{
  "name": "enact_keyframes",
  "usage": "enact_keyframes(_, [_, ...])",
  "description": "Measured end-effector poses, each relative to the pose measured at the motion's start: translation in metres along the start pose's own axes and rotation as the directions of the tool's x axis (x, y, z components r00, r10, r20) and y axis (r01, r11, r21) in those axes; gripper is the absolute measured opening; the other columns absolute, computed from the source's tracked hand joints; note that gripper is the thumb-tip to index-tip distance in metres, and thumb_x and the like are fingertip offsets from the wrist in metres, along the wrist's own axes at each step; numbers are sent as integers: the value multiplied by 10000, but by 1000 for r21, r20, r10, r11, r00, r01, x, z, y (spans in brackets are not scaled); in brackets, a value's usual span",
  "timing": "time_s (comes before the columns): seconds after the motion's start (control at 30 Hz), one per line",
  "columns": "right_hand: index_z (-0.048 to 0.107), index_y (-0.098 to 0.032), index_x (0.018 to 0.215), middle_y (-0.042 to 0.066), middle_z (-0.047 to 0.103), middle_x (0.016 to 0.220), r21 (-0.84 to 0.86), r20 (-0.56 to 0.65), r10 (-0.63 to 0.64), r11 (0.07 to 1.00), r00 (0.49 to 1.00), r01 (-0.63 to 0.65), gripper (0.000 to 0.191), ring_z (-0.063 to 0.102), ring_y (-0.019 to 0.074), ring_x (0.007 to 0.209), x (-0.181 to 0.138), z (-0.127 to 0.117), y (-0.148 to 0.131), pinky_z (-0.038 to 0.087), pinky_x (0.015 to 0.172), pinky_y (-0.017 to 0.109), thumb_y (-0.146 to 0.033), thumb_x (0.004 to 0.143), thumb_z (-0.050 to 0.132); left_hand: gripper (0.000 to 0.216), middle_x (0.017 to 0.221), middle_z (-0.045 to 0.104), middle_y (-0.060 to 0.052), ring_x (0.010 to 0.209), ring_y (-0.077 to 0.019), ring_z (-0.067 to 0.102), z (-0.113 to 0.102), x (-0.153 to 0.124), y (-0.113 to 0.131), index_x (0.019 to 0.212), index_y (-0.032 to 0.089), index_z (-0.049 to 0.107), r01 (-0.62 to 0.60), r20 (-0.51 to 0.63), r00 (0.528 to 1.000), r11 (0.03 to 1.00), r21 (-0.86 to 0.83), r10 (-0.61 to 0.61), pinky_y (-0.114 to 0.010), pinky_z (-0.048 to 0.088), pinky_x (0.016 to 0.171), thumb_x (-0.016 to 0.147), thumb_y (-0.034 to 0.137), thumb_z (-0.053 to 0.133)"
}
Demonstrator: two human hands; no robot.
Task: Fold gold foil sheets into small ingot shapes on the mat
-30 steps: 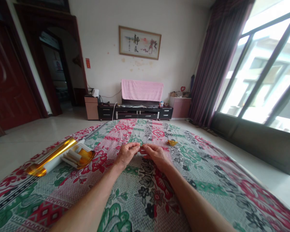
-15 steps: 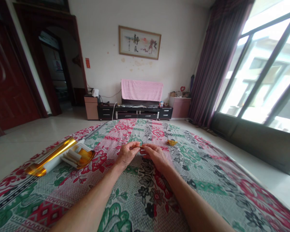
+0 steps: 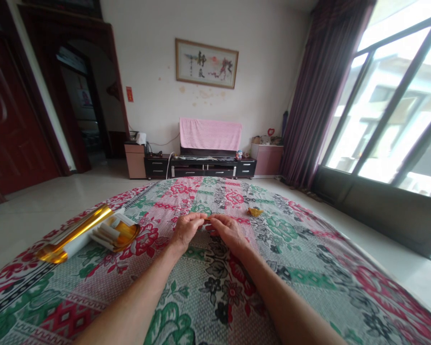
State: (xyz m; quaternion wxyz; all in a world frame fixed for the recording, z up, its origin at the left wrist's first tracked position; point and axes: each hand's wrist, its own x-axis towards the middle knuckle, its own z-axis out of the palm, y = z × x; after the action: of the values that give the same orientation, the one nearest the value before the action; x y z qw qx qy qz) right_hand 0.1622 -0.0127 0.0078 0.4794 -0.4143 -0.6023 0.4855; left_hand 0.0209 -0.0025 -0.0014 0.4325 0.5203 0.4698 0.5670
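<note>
My left hand (image 3: 187, 231) and my right hand (image 3: 228, 231) meet fingertip to fingertip over the middle of the patterned cloth (image 3: 237, 197). Between them they pinch a small piece of gold paper (image 3: 207, 220), of which only a thin dark-gold edge shows; the fingers cover the rest. Beyond my right hand lies a small folded gold paper piece (image 3: 255, 212). Off to the left rests a roll of gold paper (image 3: 81, 232) with a white underside, and beside it a stack of gold-and-white sheets (image 3: 117, 232), curled at one end.
The flowered cloth covers a wide rounded surface. Past its far edge stands a black low cabinet (image 3: 201, 167) with a pink towel (image 3: 211, 133) draped over something on it. Dark curtains (image 3: 305, 96) and a window are on the right, a doorway on the left.
My fingertips have drawn closer together, so less of the small gold piece shows between them. The roll, the sheets and the folded piece lie where they were.
</note>
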Motion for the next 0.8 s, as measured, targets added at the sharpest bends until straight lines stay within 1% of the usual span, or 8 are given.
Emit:
enact_keyframes(0.13, [628, -154, 869, 47, 657, 828, 27, -18, -2, 1000, 1000, 3, 277, 617, 148, 735, 0, 0, 1, 485, 583, 217, -370, 726, 529, 256, 810, 697, -45, 742, -161, 610, 0, 1, -3, 837, 146, 689, -83, 44, 996, 995, 61, 80, -244, 457, 694, 622, 235, 582])
enact_keyframes(0.23, [621, -165, 883, 44, 652, 846, 47, -31, -30, 998, 999, 31, 274, 617, 168, 784, -1, 0, 2, 490, 581, 226, -370, 723, 534, 297, 861, 693, -38, 776, -161, 616, 0, 0, -2, 893, 150, 674, -114, 48, 993, 992, 53, 112, -236, 459, 715, 618, 229, 592])
enact_keyframes(0.37, [620, -210, 892, 19, 654, 863, 56, -17, -96, 994, 995, 97, 245, 607, 177, 839, -1, 1, 4, 494, 621, 242, -369, 718, 552, 354, 898, 677, -36, 717, -131, 607, 0, -1, 1, 967, 139, 641, -119, 68, 991, 993, -4, 119, -208, 458, 661, 624, 204, 587])
enact_keyframes(0.53, [617, -200, 944, 24, 653, 907, 41, 10, -142, 989, 990, 141, 293, 595, 155, 761, 0, 1, 7, 482, 619, 244, -385, 723, 564, 392, 753, 676, -10, 603, -106, 578, -2, 1, -4, 1033, 145, 617, -152, 76, 985, 988, -4, 152, -192, 444, 581, 648, 201, 567])
enact_keyframes(0.6, [616, -198, 956, 22, 651, 916, 33, 14, -152, 988, 988, 152, 300, 583, 138, 723, 0, 1, 8, 473, 612, 236, -390, 733, 559, 389, 737, 676, -8, 604, -109, 582, -2, 2, -6, 1036, 148, 617, -170, 76, 983, 985, 9, 169, -196, 453, 585, 654, 199, 561])
enact_keyframes(0.7, [616, -200, 953, 15, 651, 895, 29, -1, -172, 985, 985, 172, 282, 565, 120, 681, 0, 1, 8, 458, 590, 222, -372, 734, 563, 358, 832, 688, -29, 696, -130, 615, -2, 3, -6, 997, 146, 636, -191, 70, 979, 982, 5, 190, -218, 482, 659, 650, 175, 552])
enact_keyframes(0.8, [616, -193, 958, 17, 653, 883, 15, -1, -182, 983, 983, 182, 274, 562, 116, 667, 0, 2, 7, 453, 584, 222, -348, 742, 550, 310, 875, 694, -37, 745, -146, 632, -1, 3, -4, 929, 148, 662, -167, 68, 984, 986, -1, 167, -245, 496, 724, 642, 150, 544])
